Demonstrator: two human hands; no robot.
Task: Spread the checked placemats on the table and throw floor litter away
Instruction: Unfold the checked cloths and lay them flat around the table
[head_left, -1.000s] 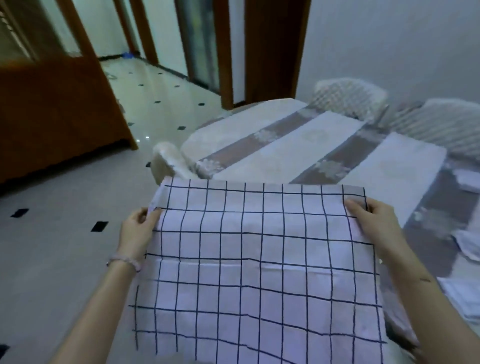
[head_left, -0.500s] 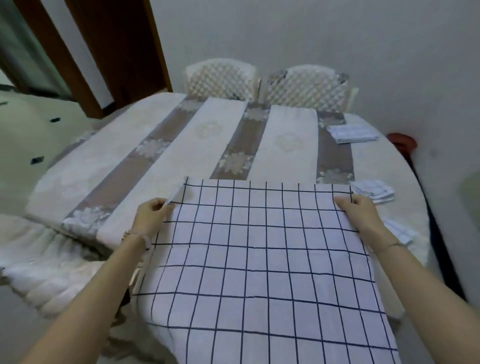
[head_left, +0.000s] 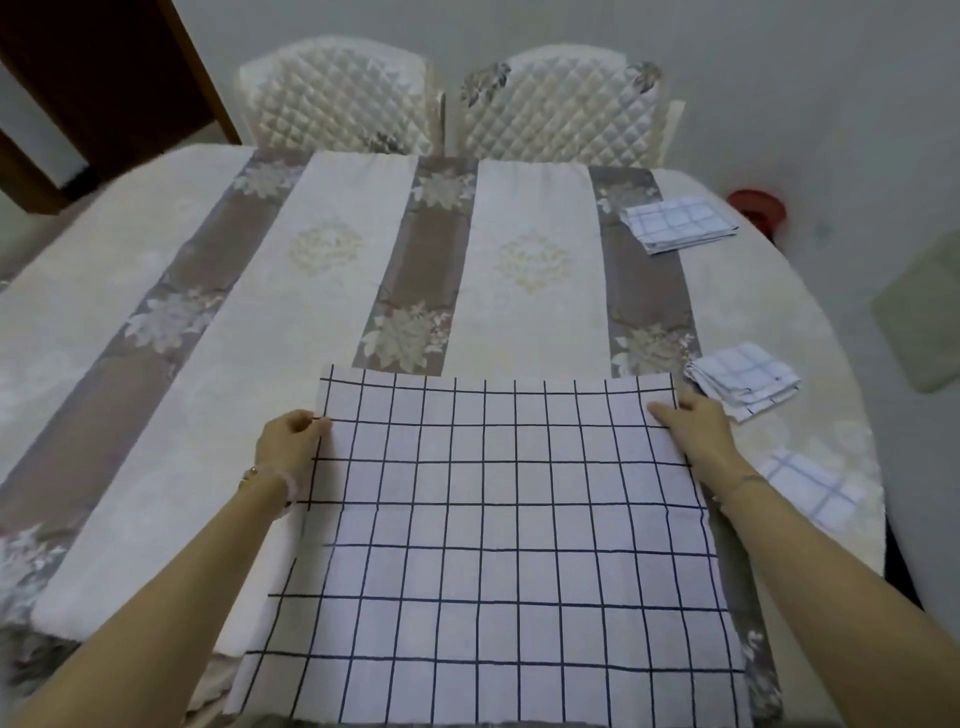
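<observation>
White mat (head_left: 493, 519) spread over the table (head_left: 156, 291) edge, left hand (head_left: 288, 447) and right hand (head_left: 696, 431) pinching its far corners. Three folded mats (head_left: 680, 223) wait; no litter seen.

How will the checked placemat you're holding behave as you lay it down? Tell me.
Likely floppy: the checked placemat shows wavering grid lines and seems to hang past the table edge. Probably light: the left hand and right hand carry it by pinches at its far corners. The folded placemats nearby suggest it folds easily.
</observation>
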